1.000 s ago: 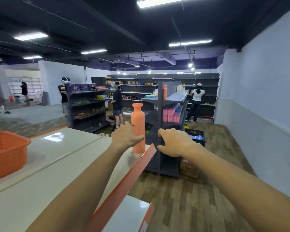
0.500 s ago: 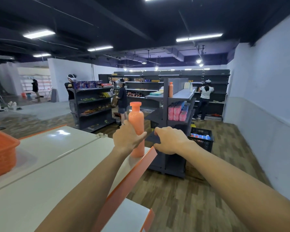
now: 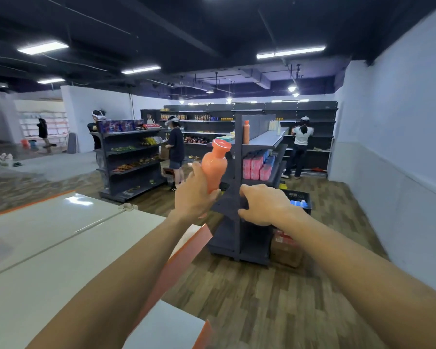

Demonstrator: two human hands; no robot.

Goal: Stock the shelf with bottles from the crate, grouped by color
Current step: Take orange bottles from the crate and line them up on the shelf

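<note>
On the far left a glossy cream surface [image 3: 61, 248] runs toward the middle of the room, smooth enough to throw back the ceiling lights, and its slanted front edge is trimmed in flat orange. A dark metal shelf unit [image 3: 130, 159] stands beyond it on the wood-grain floor, its tiers carrying small packets.

The left hand [image 3: 195, 197] reaches out on a straight bare forearm and grips the lower body of an orange bottle [image 3: 214, 170], fingers wrapped round it. The bottle is smooth, slightly glossy plastic with rounded shoulders, a narrow neck and a flat cap of the same orange; it is held in the air above the corner of the surface, tilted with its top leaning right.

Just beside it, the right hand [image 3: 264, 205] is held palm down with the fingers loosely curled and holding nothing, apart from the bottle.

Behind both hands stands a second grey metal shelf [image 3: 259, 142]; another orange bottle [image 3: 246, 132] stands upright on its top tier, with pink and blue packs [image 3: 257, 165] below. A black slatted crate [image 3: 298, 200] sits on the floor at its right, with blue items showing inside.
</note>
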